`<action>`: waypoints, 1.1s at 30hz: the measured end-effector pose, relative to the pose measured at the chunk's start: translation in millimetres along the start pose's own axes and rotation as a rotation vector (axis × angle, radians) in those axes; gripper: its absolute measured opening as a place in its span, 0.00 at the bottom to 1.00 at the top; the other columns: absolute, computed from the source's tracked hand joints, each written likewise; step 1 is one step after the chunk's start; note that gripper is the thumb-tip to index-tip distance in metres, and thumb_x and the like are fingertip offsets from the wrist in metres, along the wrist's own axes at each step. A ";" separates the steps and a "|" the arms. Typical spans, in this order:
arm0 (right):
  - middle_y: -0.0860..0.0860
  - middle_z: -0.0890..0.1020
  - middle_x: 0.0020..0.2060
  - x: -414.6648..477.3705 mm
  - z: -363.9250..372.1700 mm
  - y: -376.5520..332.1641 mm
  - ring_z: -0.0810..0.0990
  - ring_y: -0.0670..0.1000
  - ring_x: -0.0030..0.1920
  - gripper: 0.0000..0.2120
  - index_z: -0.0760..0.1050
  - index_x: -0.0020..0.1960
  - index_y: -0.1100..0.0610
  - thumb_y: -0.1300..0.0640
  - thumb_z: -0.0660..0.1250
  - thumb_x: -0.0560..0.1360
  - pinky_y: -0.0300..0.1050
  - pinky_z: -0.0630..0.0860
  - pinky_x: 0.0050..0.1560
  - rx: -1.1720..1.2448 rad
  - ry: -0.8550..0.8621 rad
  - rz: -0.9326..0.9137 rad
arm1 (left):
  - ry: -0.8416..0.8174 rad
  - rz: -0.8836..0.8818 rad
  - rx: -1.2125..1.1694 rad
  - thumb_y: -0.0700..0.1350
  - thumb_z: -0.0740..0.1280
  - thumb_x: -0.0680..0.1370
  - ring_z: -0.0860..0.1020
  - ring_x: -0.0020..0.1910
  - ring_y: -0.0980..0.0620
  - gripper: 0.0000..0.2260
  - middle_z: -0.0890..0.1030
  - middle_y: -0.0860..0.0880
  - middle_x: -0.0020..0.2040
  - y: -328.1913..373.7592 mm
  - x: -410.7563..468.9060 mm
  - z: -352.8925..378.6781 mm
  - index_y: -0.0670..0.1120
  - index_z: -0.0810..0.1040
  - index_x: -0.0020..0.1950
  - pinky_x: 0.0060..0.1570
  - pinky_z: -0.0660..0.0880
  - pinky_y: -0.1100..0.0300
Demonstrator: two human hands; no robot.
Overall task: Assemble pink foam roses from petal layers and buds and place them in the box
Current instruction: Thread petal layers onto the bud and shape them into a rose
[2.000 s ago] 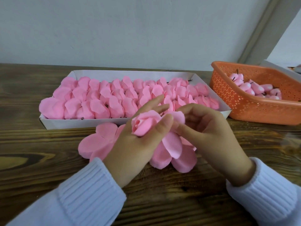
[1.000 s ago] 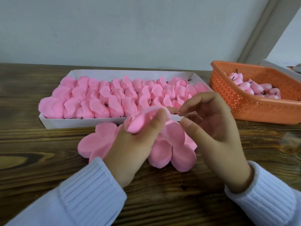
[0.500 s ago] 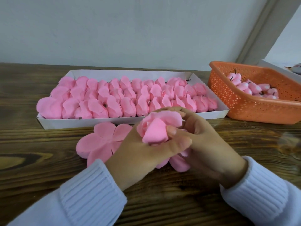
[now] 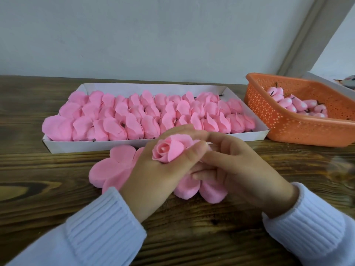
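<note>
**A:** Hand status?

**B:** Your left hand (image 4: pixel 159 169) grips the rose (image 4: pixel 169 150), with the fingers behind it and the thumb across its right side. The bloom faces up and left. It's raised off the table (image 4: pixel 38 189), just in front of the box (image 4: pixel 63 145).

**A:** Right side?

**B:** Your right hand (image 4: pixel 238 169) sits against the left with its fingers curled. The index tip meets your left thumb by the rose's base. I can't tell whether it pinches a petal or only touches, because the thumb hides the contact.

**A:** Loose parts?

**B:** Two flat pieces lie on the table under your hands. The left petal layer (image 4: pixel 109 167) shows past your left hand. The right petal layer (image 4: pixel 209 191) pokes out below both hands.

**A:** Box?

**B:** It's white and shallow, packed in rows with finished roses (image 4: pixel 134 120). The leftmost ones overhang the rim.

**A:** Buds?

**B:** The buds (image 4: pixel 292 105) are in the orange basket (image 4: pixel 288 129), right of the box and just beside its corner. You have a white ribbed sleeve (image 4: pixel 99 227) on each wrist.
</note>
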State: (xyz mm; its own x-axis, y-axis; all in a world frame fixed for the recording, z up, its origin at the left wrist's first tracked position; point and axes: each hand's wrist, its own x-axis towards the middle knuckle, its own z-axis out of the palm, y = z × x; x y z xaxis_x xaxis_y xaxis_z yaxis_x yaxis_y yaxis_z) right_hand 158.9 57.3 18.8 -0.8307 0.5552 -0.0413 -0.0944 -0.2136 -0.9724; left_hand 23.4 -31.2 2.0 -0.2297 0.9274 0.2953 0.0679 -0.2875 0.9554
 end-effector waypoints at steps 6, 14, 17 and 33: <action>0.53 0.86 0.37 -2.4 3.6 4.2 0.85 0.50 0.38 0.06 0.77 0.50 0.58 0.63 0.71 0.74 0.41 0.80 0.41 -0.494 0.224 -0.358 | 0.087 -0.061 -0.024 0.59 0.70 0.69 0.82 0.53 0.55 0.20 0.84 0.53 0.52 -5.3 0.0 -0.6 0.56 0.79 0.59 0.53 0.78 0.52; 0.46 0.83 0.36 -5.9 7.0 4.3 0.83 0.43 0.36 0.07 0.78 0.45 0.52 0.64 0.68 0.73 0.31 0.75 0.38 -0.760 0.331 -0.644 | 0.074 -0.064 -0.112 0.58 0.70 0.68 0.81 0.58 0.51 0.18 0.84 0.52 0.55 -7.3 0.5 0.7 0.56 0.81 0.56 0.61 0.73 0.42; 0.44 0.82 0.35 -7.5 9.2 3.7 0.82 0.42 0.37 0.10 0.77 0.46 0.50 0.64 0.68 0.73 0.30 0.74 0.39 -0.803 0.338 -0.721 | 0.097 -0.048 -0.109 0.58 0.70 0.67 0.80 0.58 0.53 0.13 0.82 0.57 0.57 -6.1 0.4 2.2 0.55 0.83 0.48 0.61 0.73 0.41; 0.42 0.81 0.38 -9.4 11.3 4.9 0.81 0.44 0.38 0.01 0.77 0.46 0.54 0.59 0.67 0.75 0.31 0.74 0.40 -0.874 0.375 -0.800 | 0.100 -0.211 -0.339 0.62 0.72 0.67 0.82 0.55 0.45 0.19 0.84 0.42 0.52 -7.2 3.9 2.6 0.50 0.85 0.49 0.61 0.76 0.46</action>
State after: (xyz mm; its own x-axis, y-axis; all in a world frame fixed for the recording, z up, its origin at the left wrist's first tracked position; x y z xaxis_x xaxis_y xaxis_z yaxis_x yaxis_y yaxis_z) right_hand 160.0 41.9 17.0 -0.4869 0.5087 0.7100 0.0143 0.8174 -0.5759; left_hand 24.5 -24.9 -3.7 -0.2988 0.9513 0.0755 -0.3105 -0.1717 0.9349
